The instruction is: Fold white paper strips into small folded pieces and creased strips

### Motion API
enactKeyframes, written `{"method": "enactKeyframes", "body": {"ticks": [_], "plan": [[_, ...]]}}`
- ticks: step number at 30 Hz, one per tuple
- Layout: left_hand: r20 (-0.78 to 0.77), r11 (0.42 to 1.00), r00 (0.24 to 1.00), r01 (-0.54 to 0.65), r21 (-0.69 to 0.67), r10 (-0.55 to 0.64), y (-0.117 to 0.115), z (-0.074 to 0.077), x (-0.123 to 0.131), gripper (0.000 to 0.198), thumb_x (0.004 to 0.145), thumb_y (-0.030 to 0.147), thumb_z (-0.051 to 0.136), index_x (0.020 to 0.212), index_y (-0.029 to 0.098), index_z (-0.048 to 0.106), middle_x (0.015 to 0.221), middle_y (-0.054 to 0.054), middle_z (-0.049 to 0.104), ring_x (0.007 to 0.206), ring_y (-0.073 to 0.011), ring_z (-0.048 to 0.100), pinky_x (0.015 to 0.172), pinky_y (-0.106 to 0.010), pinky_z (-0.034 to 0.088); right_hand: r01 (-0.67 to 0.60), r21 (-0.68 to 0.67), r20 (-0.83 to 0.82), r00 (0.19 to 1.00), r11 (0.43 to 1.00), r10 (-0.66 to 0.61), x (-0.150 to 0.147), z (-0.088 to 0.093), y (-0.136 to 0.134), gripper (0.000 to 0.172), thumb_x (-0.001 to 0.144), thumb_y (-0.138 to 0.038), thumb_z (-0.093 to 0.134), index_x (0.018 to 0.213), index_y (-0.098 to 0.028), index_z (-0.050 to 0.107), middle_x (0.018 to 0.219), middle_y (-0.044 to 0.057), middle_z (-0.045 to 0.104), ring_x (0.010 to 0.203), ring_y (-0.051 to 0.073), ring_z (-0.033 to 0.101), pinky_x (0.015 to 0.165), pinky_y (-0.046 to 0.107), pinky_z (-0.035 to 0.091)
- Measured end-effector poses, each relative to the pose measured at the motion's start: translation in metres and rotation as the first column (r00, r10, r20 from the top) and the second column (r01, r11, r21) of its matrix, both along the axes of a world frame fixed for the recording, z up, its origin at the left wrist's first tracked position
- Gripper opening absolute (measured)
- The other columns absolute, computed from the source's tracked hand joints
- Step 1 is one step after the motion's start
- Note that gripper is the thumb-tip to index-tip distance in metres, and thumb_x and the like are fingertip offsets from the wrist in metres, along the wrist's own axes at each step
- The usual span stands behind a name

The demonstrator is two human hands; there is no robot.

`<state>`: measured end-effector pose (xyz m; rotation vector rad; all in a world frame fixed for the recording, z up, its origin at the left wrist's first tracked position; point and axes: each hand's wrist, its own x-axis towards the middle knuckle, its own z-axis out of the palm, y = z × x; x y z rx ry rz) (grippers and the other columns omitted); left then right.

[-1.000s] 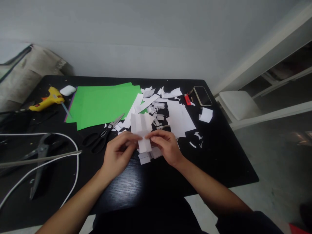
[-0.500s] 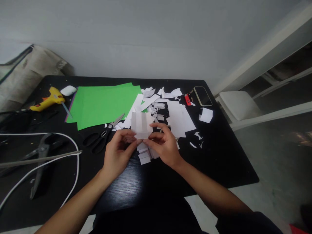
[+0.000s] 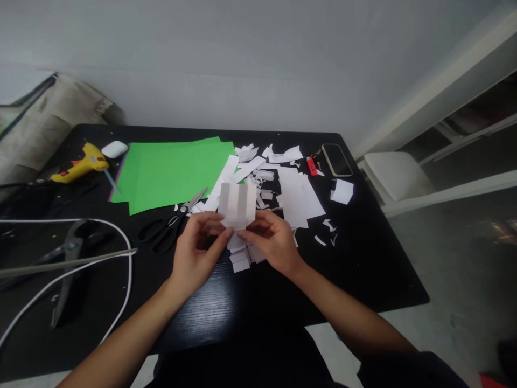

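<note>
Watching remotely, I see left hand [image 3: 194, 245] and right hand [image 3: 279, 245] pinching the creased paper [image 3: 238, 202]; I'd press evenly, edges aligned.

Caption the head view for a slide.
Left hand and right hand hold a creased white paper over a black table, black-handled scissors and green sheets nearby.

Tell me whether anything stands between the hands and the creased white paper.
Nothing visible: the left hand and right hand both hold the creased white paper near its lower edge. The scissors lie off to the left, not between.
</note>
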<state>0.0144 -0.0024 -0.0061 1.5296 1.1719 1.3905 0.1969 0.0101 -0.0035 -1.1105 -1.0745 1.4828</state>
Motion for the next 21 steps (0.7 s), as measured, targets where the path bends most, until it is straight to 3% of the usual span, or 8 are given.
{"method": "enactKeyframes", "body": {"ticks": [10,14,18,21], "plan": [[0.234,0.997,0.972,0.038,-0.071,-0.02,0.0034,-0.004,0.0037,0.041,0.081,0.013,0.083,0.11,0.023,0.055,0.089,0.001,0.069,0.077,-0.0109,0.069,0.072,-0.022,0.058,-0.023,0.055,-0.017,1.0,0.998,0.024,0.0003,-0.0015,-0.0011,0.029,0.074,-0.035,0.09,0.095,-0.022,0.074,0.091,0.003,0.078,0.088,0.021,0.075,0.083,0.036,0.062],[0.302,0.983,0.952,0.091,-0.16,-0.039,0.0056,-0.0018,0.0037,0.039,0.08,0.02,0.085,0.107,0.023,0.056,0.087,0.001,0.068,0.074,-0.0107,0.067,0.071,-0.023,0.057,-0.03,0.061,-0.051,0.998,0.998,0.034,0.0008,-0.0016,-0.0004,0.028,0.075,-0.036,0.089,0.095,-0.023,0.074,0.093,0.003,0.078,0.093,0.022,0.075,0.089,0.038,0.061],[0.254,0.949,0.959,0.19,-0.253,-0.125,0.0042,0.0002,0.0015,0.03,0.084,0.026,0.082,0.106,0.02,0.062,0.09,-0.002,0.07,0.078,-0.0135,0.068,0.073,-0.026,0.057,-0.006,0.042,-0.054,0.998,0.999,0.009,0.0019,-0.0007,-0.0003,0.026,0.076,-0.036,0.088,0.092,-0.023,0.073,0.092,0.001,0.077,0.09,0.021,0.074,0.087,0.037,0.061],[0.129,0.968,0.982,0.163,-0.192,-0.14,0.0028,0.0005,-0.0012,0.023,0.085,0.023,0.081,0.103,0.02,0.067,0.09,-0.003,0.072,0.078,-0.0149,0.068,0.071,-0.027,0.057,0.001,0.028,-0.052,0.999,1.0,0.001,0.0032,0.0008,-0.0011,0.023,0.076,-0.032,0.088,0.089,-0.024,0.071,0.089,0.0,0.076,0.086,0.019,0.074,0.084,0.036,0.06]]}}
